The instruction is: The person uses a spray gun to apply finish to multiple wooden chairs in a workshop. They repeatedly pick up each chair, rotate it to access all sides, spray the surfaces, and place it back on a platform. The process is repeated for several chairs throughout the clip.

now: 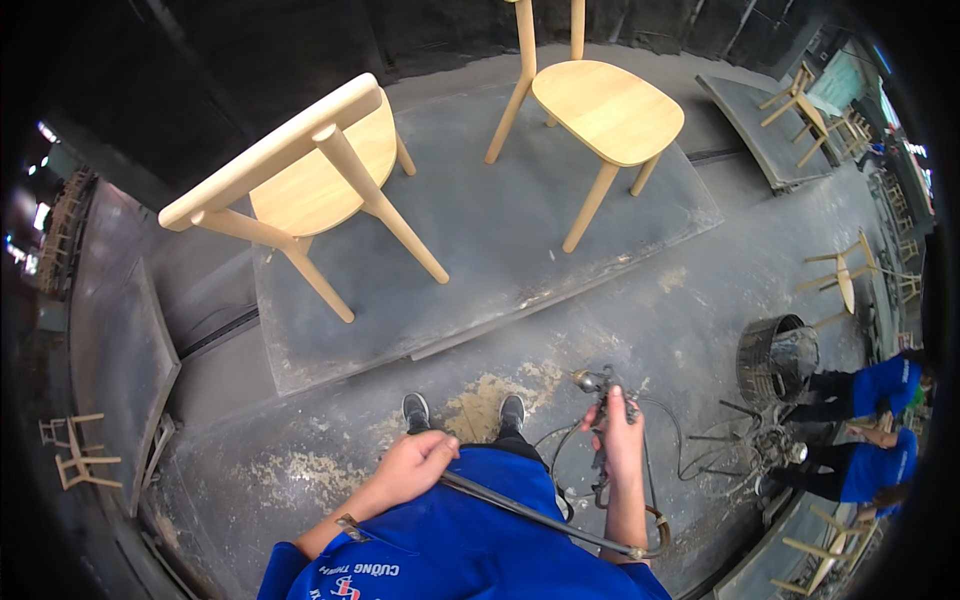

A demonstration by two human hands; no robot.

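Blue shirt lies nearest, the right hand gripping a spray gun right of the shoes, the left hand clasping a dark hose, and beyond, two wooden chairs on a grey platform.

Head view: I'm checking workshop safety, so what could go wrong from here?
The hose runs across the shirt from the left hand toward the right forearm, so it might snag as the arms move. A snag could tug the spray gun in the right hand askew. On the platform, the right chair has a leg near the edge; a knock might topple it.
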